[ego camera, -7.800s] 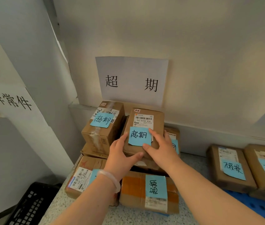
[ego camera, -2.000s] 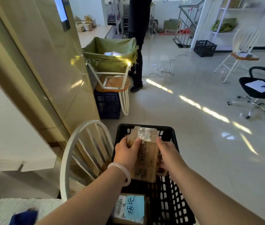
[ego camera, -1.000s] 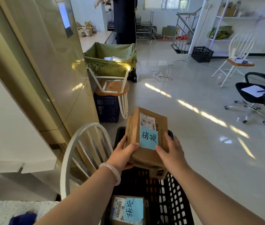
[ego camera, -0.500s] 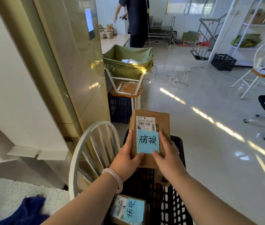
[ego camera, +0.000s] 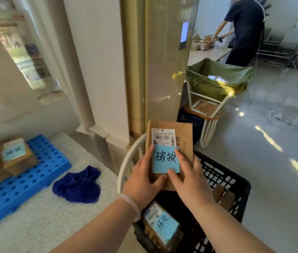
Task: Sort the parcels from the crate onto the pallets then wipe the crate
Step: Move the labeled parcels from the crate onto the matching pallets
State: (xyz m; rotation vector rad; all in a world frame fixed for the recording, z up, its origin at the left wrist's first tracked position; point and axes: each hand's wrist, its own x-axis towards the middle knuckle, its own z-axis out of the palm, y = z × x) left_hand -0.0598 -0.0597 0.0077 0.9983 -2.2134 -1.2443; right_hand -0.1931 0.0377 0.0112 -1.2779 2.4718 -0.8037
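Clasping parcel point(ego camera: 185, 134): left grip point(ego camera: 141, 178), right grip point(ego camera: 188, 177).

Brown parcel point(ego camera: 183, 131) upright, above black crate point(ego camera: 226, 179)

one head-worn view looks forward and down, close over the crate point(ego camera: 235, 181).

Both hands hold one cardboard parcel point(ego camera: 184, 132) upright above the black crate point(ego camera: 235, 190): left hand point(ego camera: 142, 178) on its left edge, right hand point(ego camera: 188, 181) on its right. The parcel's blue note point(ego camera: 164, 159) reads 破损. Another noted parcel point(ego camera: 162, 225) lies in the crate. A blue cloth point(ego camera: 77, 185) lies beside the blue pallet point(ego camera: 35, 172), which carries a box point(ego camera: 14, 154).
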